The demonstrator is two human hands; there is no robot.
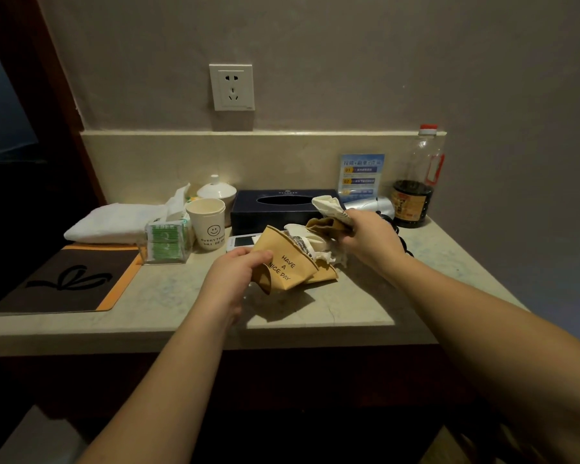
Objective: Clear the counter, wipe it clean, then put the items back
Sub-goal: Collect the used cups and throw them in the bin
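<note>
Paper cups: a crushed brown paper cup [287, 266] printed "HAVE A NICE DAY" lies on its side at the middle of the worktop [168, 293], with more flattened cups and torn white paper bunched just behind it toward 1 o'clock.
Left hand: the left hand [231, 279] has its fingers curled round the cup's open rim at the 9 o'clock side, grasping it.
Right hand: the right hand [370, 241] is clenched on a wad of crumpled paper [330, 212], brown and white, lifted a little above the heap.
Handling: this rubbish looks very light, soft and already creased, so it should squash together without harm; loose scraps may drop out. Best hold, in my judgement, is the cup's rim or a whole handful squeezed tight.
Still to clear at 9 to 11 o'clock: a folded white towel [111, 222], a clear box of green packets [166, 241], an upright smiley cup [207, 226], a white lidded pot [216, 190], and a dark mat [71, 279] with an orange edge.
At 12 o'clock: a dark tissue box [275, 209], with a white phone-like thing [243, 241] just in front, partly under the cups.
At 1 to 2 o'clock: a blue sign [362, 175], a silvery object [372, 206] I cannot identify, and a tall sauce bottle [416, 189], likely heavy and tippable.
In the way: the smiley cup and the bottle stand near each hand's path.
</note>
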